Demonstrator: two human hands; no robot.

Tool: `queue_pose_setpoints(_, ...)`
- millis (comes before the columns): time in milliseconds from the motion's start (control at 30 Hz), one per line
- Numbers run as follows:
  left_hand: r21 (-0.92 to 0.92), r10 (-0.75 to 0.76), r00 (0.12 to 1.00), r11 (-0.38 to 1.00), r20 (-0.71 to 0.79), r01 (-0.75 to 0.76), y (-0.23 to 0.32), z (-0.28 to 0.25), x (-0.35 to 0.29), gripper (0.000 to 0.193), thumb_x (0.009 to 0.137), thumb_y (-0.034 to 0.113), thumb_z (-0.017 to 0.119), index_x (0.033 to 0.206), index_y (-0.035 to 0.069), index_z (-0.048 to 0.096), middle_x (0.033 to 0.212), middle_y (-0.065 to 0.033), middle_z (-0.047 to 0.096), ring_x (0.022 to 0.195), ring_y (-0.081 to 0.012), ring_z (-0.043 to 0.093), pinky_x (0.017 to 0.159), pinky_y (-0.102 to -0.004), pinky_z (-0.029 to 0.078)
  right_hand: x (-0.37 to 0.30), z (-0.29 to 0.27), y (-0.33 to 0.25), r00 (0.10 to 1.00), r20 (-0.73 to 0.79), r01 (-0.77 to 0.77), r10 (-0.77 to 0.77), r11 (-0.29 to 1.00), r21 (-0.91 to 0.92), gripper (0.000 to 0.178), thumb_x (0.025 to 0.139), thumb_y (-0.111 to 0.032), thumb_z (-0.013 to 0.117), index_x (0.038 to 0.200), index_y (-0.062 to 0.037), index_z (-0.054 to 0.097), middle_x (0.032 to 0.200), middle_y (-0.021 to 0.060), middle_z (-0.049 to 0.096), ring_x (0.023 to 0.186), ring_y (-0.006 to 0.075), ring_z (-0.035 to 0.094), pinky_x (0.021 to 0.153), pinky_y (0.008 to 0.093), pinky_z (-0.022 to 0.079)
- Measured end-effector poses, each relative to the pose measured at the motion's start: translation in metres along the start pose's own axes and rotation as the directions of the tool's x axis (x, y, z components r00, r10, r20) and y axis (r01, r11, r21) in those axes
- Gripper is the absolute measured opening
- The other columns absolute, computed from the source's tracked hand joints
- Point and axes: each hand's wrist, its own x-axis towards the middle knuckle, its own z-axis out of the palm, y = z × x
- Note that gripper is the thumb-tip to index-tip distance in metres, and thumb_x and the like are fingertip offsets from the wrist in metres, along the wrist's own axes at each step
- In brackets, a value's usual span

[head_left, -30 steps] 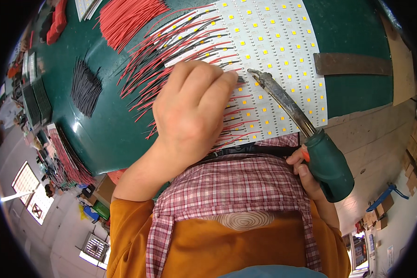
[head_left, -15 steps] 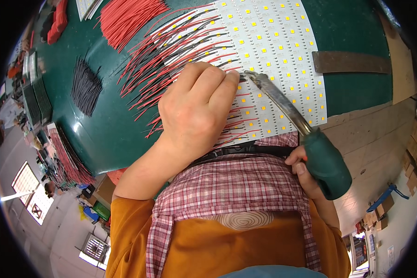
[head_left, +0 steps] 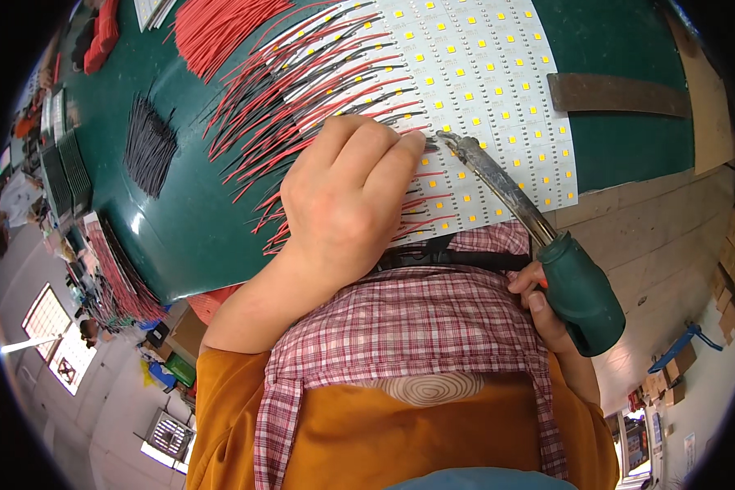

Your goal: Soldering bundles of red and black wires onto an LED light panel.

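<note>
Pinching, seemingly on a black wire (head_left: 432, 148), the left hand (head_left: 347, 192) was bent over the board's (head_left: 486, 100) wired edge! Just right of its fingertips the iron's (head_left: 516, 200) tip was poised, contact impossible to tell; its long axis was slanted down and rightward to the handle, grasped by the right hand (head_left: 539, 296). The tip, then, was set nearer the left hand. Beyond, red (head_left: 224, 34) and black bundles (head_left: 149, 145) were spread.
</note>
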Motion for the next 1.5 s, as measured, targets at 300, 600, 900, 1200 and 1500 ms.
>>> queue_pose_setpoints(300,0.078,-0.010,0.998,0.997,0.057,0.005,0.003,0.000,0.001,0.026,0.063,0.006,0.065,0.089,0.004,0.069,0.078,-0.0029,0.057,0.076,-0.0200,0.060,0.054,-0.0283,0.049,0.001,0.007,0.000,0.994,-0.025,-0.100,0.102,0.992,0.073,0.022,0.076,-0.001,0.067,0.097,-0.0044,0.066,0.076,0.0034,0.071,0.073,0.0154,0.068,0.069,0.0277,0.054)
queue_pose_setpoints(600,0.084,-0.042,0.997,0.996,0.065,0.036,0.003,-0.001,0.002,0.025,0.063,0.006,0.066,0.088,0.006,0.068,0.080,-0.0021,0.058,0.076,-0.0187,0.059,0.054,-0.0279,0.048,0.000,0.005,-0.001,0.997,-0.035,-0.050,0.068,0.922,0.384,0.012,0.082,-0.003,0.064,0.093,-0.0012,0.065,0.076,0.0061,0.068,0.070,0.0164,0.066,0.066,0.0265,0.052)
queue_pose_setpoints(900,-0.012,-0.001,1.000,1.000,0.006,0.001,0.005,-0.006,-0.005,0.028,0.061,0.003,0.066,0.089,0.003,0.068,0.079,-0.0046,0.059,0.076,-0.0223,0.060,0.058,-0.0309,0.049,-0.011,0.002,0.011,1.000,-0.003,0.001,-0.001,0.993,0.116,0.014,0.079,0.000,0.064,0.092,-0.0022,0.067,0.079,0.0060,0.069,0.071,0.0152,0.065,0.066,0.0265,0.052)
queue_pose_setpoints(1200,-0.003,-0.094,0.990,0.995,0.101,0.095,0.016,-0.007,-0.007,0.029,0.063,-0.009,0.068,0.089,0.002,0.069,0.080,-0.0066,0.063,0.075,-0.0239,0.061,0.062,-0.0318,0.051,-0.013,0.006,0.012,1.000,-0.012,-0.025,0.025,0.999,0.028,0.027,0.075,-0.002,0.068,0.101,-0.0054,0.064,0.079,0.0035,0.071,0.070,0.0181,0.069,0.068,0.0301,0.053)
queue_pose_setpoints(1500,0.053,-0.025,0.998,0.998,0.057,0.022,0.011,-0.001,-0.009,0.025,0.063,0.005,0.066,0.088,0.005,0.068,0.077,-0.0023,0.057,0.075,-0.0196,0.059,0.055,-0.0278,0.048,-0.008,0.005,0.008,0.999,-0.024,0.043,-0.044,0.999,-0.010,0.017,0.075,-0.002,0.068,0.090,-0.0078,0.067,0.076,0.0026,0.069,0.072,0.0195,0.067,0.066,0.0314,0.053)
